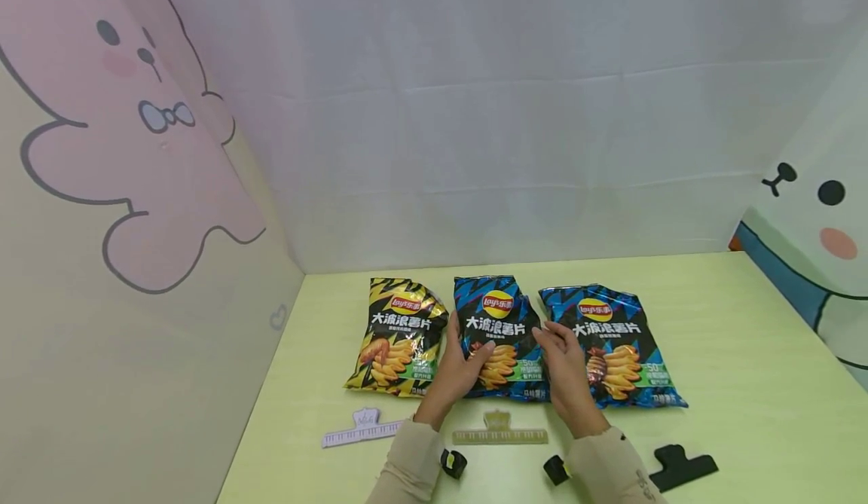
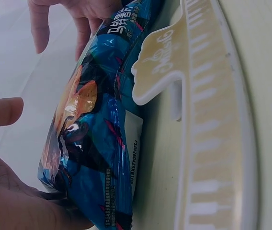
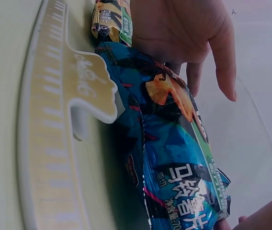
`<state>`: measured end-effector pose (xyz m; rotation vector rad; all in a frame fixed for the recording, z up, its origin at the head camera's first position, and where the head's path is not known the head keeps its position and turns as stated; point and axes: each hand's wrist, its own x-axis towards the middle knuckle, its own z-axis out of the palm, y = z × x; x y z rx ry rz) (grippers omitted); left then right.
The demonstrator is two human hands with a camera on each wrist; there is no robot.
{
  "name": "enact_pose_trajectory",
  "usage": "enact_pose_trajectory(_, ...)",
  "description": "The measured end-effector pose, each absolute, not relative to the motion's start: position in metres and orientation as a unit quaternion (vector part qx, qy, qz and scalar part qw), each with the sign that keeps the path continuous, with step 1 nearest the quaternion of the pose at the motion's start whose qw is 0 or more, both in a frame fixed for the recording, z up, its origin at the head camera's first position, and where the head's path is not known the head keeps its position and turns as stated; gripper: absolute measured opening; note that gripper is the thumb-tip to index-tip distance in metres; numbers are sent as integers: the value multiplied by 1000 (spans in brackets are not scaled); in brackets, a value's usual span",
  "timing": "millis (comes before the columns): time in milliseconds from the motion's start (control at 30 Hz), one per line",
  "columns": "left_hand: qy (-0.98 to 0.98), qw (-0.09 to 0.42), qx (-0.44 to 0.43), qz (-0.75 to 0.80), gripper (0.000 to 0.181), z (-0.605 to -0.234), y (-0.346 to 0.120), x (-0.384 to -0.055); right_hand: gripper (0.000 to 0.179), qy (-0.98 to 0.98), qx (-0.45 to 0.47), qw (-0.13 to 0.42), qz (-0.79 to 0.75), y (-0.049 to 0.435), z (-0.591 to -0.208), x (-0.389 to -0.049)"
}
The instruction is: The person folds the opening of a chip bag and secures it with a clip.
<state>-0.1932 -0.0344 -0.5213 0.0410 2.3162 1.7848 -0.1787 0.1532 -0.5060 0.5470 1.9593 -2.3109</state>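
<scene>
Three bags of potato chips lie in a row. A blue-and-black chip bag (image 1: 498, 328) in the middle is flanked by both hands. My left hand (image 1: 457, 368) touches its left side, thumb raised over the front; the fingers behind are partly hidden. At its right edge is my right hand (image 1: 566, 372), fingers extended between this bag and the right-hand blue chip bag (image 1: 613, 338). To the left lies a yellow-and-black chip bag (image 1: 400, 338). Just in front of the middle bag rests a gold bag clip (image 1: 499, 436) with a piano-key print, large in both wrist views.
A lilac bag clip (image 1: 362, 435) lies in front of the yellow bag. A black bag clip (image 1: 681, 470) lies at the front right, partly behind the right sleeve (image 1: 606, 466). The pale yellow table (image 1: 746, 353) meets a white curtain (image 1: 508, 150) at the back and printed side walls.
</scene>
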Motion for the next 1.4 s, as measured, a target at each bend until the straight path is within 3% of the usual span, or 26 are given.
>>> enact_pose_trajectory(667, 782, 124, -37, 610, 95, -525, -34, -203, 61, 635, 192, 8, -748, 154, -503, -177)
enact_pose_trajectory(1400, 740, 119, -77, 658, 77, -510, -39, -218, 48, 645, 197, 15, -738, 156, -510, -178)
